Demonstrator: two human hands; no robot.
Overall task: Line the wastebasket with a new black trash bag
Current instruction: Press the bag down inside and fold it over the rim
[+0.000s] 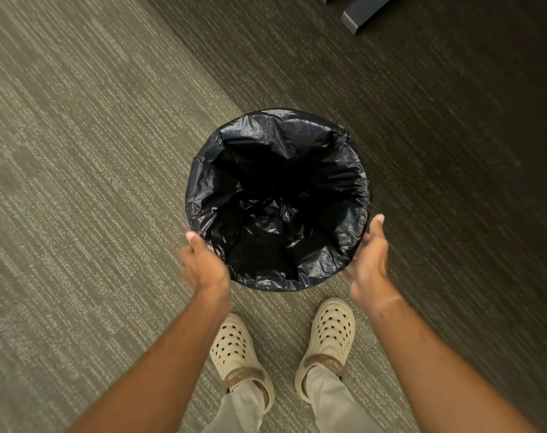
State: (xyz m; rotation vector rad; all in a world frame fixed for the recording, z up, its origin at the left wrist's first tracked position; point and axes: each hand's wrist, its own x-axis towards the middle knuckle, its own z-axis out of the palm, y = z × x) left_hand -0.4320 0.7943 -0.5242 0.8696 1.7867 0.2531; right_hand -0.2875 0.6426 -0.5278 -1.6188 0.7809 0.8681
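Observation:
A round wastebasket (368, 210) stands on the carpet in the middle of the head view, seen from above. A crinkled black trash bag (344, 182) lines its inside and folds over the whole rim, with a small knot of gathered plastic at the far right edge. My left hand (203, 264) is at the near left side of the rim, fingers loosely curled against the bag. My right hand (370, 254) is at the near right side, fingers spread and slightly blurred. Whether either hand pinches the plastic is unclear.
Striped grey-green carpet (94, 151) covers the floor all around. My feet in cream clogs (234, 348) stand just behind the basket. A grey furniture base (359, 14) sits at the top right, well away from the basket.

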